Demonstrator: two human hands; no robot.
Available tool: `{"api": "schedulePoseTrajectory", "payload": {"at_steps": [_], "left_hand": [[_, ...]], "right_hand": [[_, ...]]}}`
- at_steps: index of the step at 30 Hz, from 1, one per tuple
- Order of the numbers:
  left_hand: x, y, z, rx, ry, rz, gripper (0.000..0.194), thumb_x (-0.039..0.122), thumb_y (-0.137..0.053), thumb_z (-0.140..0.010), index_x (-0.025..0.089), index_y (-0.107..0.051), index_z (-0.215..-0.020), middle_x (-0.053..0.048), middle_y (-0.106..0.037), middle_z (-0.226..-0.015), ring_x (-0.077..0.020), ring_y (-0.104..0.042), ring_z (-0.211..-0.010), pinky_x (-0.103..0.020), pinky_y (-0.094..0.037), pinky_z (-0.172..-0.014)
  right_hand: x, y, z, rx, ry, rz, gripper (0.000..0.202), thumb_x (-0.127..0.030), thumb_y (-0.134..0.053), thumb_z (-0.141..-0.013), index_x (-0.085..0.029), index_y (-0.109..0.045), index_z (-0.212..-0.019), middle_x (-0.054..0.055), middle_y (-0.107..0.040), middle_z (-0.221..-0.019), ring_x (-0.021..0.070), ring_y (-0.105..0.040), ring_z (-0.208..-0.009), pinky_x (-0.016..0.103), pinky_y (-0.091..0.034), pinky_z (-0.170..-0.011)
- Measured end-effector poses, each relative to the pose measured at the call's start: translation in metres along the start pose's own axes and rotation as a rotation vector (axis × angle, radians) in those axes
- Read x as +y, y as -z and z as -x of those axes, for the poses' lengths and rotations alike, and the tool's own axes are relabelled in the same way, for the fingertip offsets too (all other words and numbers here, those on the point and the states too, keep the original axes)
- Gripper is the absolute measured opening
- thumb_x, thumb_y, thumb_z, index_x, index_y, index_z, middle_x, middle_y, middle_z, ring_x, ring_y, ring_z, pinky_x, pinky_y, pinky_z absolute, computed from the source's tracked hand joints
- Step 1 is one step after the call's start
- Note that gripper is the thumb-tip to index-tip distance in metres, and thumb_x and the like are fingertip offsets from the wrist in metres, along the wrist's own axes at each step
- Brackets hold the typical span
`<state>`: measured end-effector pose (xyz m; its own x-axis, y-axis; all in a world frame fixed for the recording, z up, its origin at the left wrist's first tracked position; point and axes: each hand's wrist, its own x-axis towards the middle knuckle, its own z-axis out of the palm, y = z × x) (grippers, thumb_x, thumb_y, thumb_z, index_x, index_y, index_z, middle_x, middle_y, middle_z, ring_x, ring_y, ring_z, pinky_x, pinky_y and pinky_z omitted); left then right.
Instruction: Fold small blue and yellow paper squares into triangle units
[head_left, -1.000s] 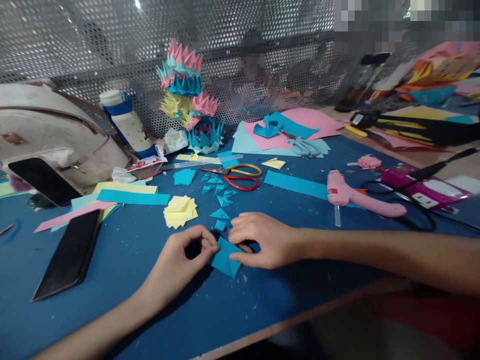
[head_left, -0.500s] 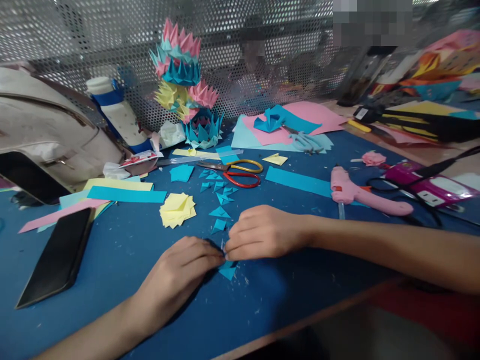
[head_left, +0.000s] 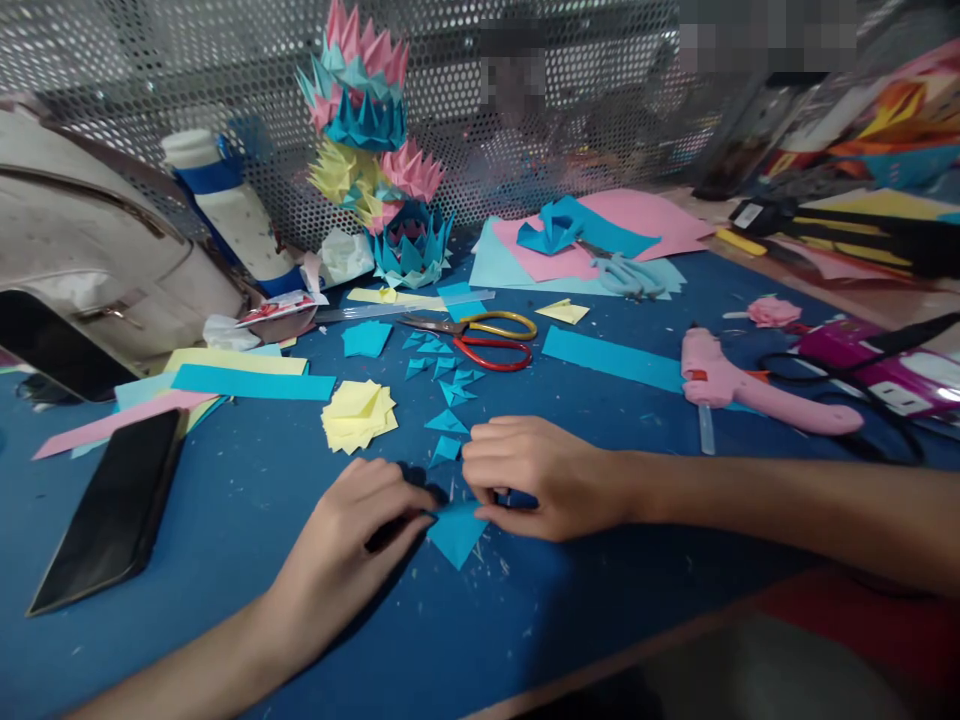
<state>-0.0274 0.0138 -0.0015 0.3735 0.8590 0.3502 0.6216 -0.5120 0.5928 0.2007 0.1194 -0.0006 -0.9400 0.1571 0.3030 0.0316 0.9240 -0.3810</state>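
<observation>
A small piece of blue paper, shaped like a triangle with its point toward me, lies on the blue table. At its left corner, my left hand pinches the paper between thumb and index finger. My right hand grips the opposite corner, thumb at the edge and the other fingers curled. Just beyond the hands, several small folded blue paper pieces run in a loose column. A stack of yellow paper squares sits left of that column.
Scissors with red and yellow handles lie beyond the folded pieces. To the right are a pink glue gun and a blue strip. A phone lies left; folded paper crowns stand at the back beside a bottle.
My hands have moved apart, my left one leftward and my right one slightly rightward. More of the blue paper shows between them. The view has shifted a little.
</observation>
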Motion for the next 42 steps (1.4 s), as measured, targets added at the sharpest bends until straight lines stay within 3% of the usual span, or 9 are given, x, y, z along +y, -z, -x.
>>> {"api": "schedulePoseTrajectory", "payload": {"at_steps": [3,6,9,11,20,29,42], "left_hand": [[-0.001,0.003,-0.001,-0.032,-0.030,0.003,0.015,0.012,-0.057,-0.098,0.021,-0.069,-0.096,0.000,-0.062,-0.081,-0.0153,-0.057,-0.077,-0.026,-0.043,-0.069],[-0.003,0.006,-0.001,-0.110,-0.122,0.079,0.021,0.011,-0.050,-0.102,0.020,-0.068,-0.108,-0.004,-0.068,-0.099,-0.0168,-0.061,-0.093,-0.029,-0.046,-0.081],[-0.008,0.009,0.001,-0.159,-0.239,0.064,0.026,0.017,-0.042,-0.106,0.018,-0.066,-0.115,-0.009,-0.069,-0.111,-0.0198,-0.061,-0.105,-0.034,-0.046,-0.089],[-0.011,0.009,0.002,-0.168,-0.279,0.031,0.028,0.019,-0.039,-0.107,0.017,-0.066,-0.116,-0.010,-0.069,-0.112,-0.0211,-0.061,-0.108,-0.035,-0.045,-0.090],[-0.014,0.009,0.002,-0.155,-0.373,-0.068,0.024,0.017,-0.045,-0.106,0.020,-0.069,-0.112,-0.006,-0.071,-0.099,-0.0193,-0.063,-0.098,-0.035,-0.045,-0.086],[-0.010,0.007,0.000,-0.181,-0.181,-0.039,0.020,0.033,-0.051,-0.105,0.019,-0.064,-0.103,0.000,-0.071,-0.095,-0.0135,-0.065,-0.090,-0.031,-0.045,-0.084],[-0.008,0.009,-0.002,-0.206,-0.224,-0.099,0.021,0.034,-0.048,-0.107,0.021,-0.063,-0.102,0.001,-0.073,-0.095,-0.0128,-0.067,-0.090,-0.032,-0.044,-0.087]], "right_hand": [[0.005,0.003,0.001,0.012,0.074,0.028,0.010,-0.025,-0.056,-0.096,-0.018,-0.061,-0.091,0.002,-0.067,-0.088,0.0146,-0.053,-0.080,0.028,-0.037,-0.071],[0.011,0.007,0.002,0.008,0.241,0.063,0.016,-0.026,-0.051,-0.102,-0.019,-0.063,-0.109,0.003,-0.072,-0.108,0.0143,-0.060,-0.097,0.029,-0.040,-0.079],[0.013,0.008,0.003,0.061,0.420,0.180,0.021,-0.020,-0.046,-0.104,-0.017,-0.067,-0.107,0.001,-0.073,-0.113,0.0135,-0.063,-0.102,0.029,-0.043,-0.077],[0.013,0.008,0.002,0.100,0.463,0.228,0.022,-0.019,-0.048,-0.104,-0.017,-0.070,-0.103,0.001,-0.074,-0.112,0.0135,-0.065,-0.102,0.028,-0.045,-0.075],[0.010,0.008,0.003,0.093,0.496,0.245,0.026,-0.022,-0.047,-0.104,-0.018,-0.073,-0.101,0.000,-0.074,-0.114,0.0120,-0.066,-0.102,0.027,-0.048,-0.071],[0.010,0.008,0.003,0.080,0.498,0.260,0.031,-0.022,-0.044,-0.106,-0.020,-0.073,-0.099,-0.001,-0.074,-0.116,0.0108,-0.065,-0.103,0.027,-0.048,-0.070],[0.011,0.008,0.003,0.050,0.505,0.283,0.028,-0.022,-0.045,-0.105,-0.022,-0.073,-0.101,-0.002,-0.074,-0.116,0.0108,-0.065,-0.103,0.028,-0.047,-0.070]]}}
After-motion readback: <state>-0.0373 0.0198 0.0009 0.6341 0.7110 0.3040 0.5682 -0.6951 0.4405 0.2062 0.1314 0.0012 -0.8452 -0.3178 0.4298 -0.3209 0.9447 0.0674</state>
